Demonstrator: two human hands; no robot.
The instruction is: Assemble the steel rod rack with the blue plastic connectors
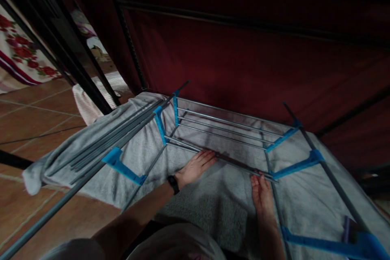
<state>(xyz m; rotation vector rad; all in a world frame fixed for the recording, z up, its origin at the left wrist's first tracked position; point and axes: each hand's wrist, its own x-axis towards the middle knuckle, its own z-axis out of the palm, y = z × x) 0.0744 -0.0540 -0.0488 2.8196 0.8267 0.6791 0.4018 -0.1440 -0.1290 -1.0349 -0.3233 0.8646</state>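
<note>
A rack frame of grey tubes, thin metal rods and blue plastic brackets lies on a grey blanket. My left hand [198,165], back upward and a dark band at its wrist, has its fingers over two thin metal rods [183,145] near the middle of the frame; its thumb is hidden. My right hand [262,193] is turned palm up, its fingers fairly straight and their tips touching the rods near the right end. Just beyond those fingertips is a blue bracket [295,166]. On the left, another blue bracket [160,125] stands where the rods meet the frame.
Several loose grey tubes [115,132] lie bundled on the grey blanket [213,207] at the left. Behind the frame hangs a dark red cloth [228,65]. Black metal posts [82,73] rise at the left above a tiled floor [27,122].
</note>
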